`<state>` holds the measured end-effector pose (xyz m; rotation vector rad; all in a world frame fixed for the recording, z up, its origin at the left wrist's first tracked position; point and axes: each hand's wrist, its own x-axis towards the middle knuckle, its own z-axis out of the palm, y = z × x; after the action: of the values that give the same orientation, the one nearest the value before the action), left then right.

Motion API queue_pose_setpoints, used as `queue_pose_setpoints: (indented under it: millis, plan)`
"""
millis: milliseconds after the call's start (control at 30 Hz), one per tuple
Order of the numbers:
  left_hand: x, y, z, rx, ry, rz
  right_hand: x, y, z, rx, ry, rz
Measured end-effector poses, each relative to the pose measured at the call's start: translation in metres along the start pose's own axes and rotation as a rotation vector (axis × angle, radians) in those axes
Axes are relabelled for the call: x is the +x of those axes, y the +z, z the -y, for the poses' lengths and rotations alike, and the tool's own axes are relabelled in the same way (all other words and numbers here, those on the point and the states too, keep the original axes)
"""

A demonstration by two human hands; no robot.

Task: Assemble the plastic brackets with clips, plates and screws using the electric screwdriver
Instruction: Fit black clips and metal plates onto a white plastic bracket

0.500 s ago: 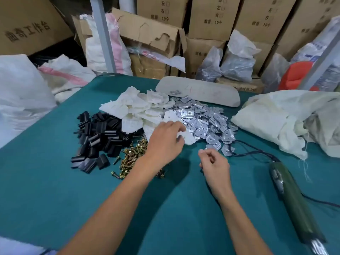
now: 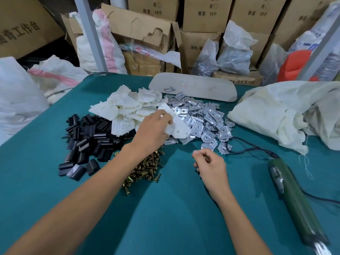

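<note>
My left hand (image 2: pixel 152 129) grips a flat white plastic bracket (image 2: pixel 179 126) at the edge of the white bracket pile (image 2: pixel 127 109), holding it over the silver metal plates (image 2: pixel 206 122). Black clips (image 2: pixel 88 137) lie in a heap to the left. Brass screws (image 2: pixel 145 168) sit partly hidden under my left forearm. My right hand (image 2: pixel 209 166) hovers over the green mat (image 2: pixel 174 208) with fingers curled; whether it holds anything small I cannot see. The green electric screwdriver (image 2: pixel 294 201) lies on the mat at the right, its cord running back towards the plates.
A grey oval board (image 2: pixel 211 89) lies behind the plates. A crumpled white sack (image 2: pixel 287 115) fills the right side of the table. Cardboard boxes (image 2: pixel 206 13), plastic bags and sacks crowd the far edge and the left side.
My left hand has closed on a white bracket and lifted it off the pile edge. My right hand has stayed nearly where it was.
</note>
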<state>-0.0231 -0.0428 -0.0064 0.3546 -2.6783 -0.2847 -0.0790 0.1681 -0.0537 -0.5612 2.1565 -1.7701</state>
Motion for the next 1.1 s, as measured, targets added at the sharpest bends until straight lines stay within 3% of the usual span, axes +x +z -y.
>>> queue_pose_setpoints:
  millis: [200,433,533,1100]
  plan:
    - [-0.030,-0.014,-0.032,-0.403,-0.020,-0.202,-0.002,-0.003,0.003,0.125,0.047,-0.009]
    - [-0.056,-0.013,-0.073,-1.158,-0.377,-0.082,0.000,-0.009,0.008,0.387,0.098,-0.106]
    - [-0.053,-0.015,-0.071,-1.362,-0.494,-0.052,0.002,-0.012,0.010,0.432,0.139,-0.086]
    - [-0.067,-0.011,-0.065,-1.333,-0.439,0.121,-0.005,-0.010,0.020,0.441,0.133,0.065]
